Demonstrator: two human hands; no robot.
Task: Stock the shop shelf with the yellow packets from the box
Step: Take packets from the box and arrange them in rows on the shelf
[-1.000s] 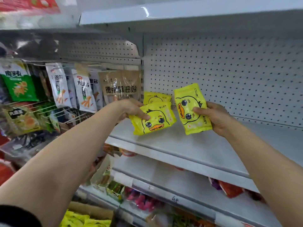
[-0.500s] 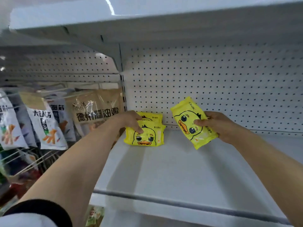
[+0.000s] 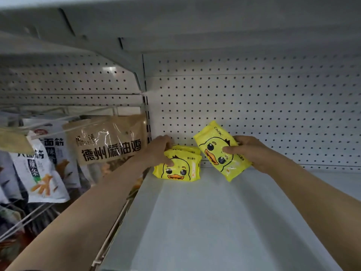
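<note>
At the shelf's (image 3: 214, 222) back left corner, the left hand (image 3: 159, 151) grips the top yellow packet (image 3: 178, 169) of a small stack, while the right hand (image 3: 248, 151) holds another packet (image 3: 218, 151) tilted just beside it.

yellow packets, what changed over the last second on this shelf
The left hand carried its yellow packet down from the air onto the shelf, in front of the back packet, and still grips it. The right hand still holds its tilted packet above the shelf.
</note>
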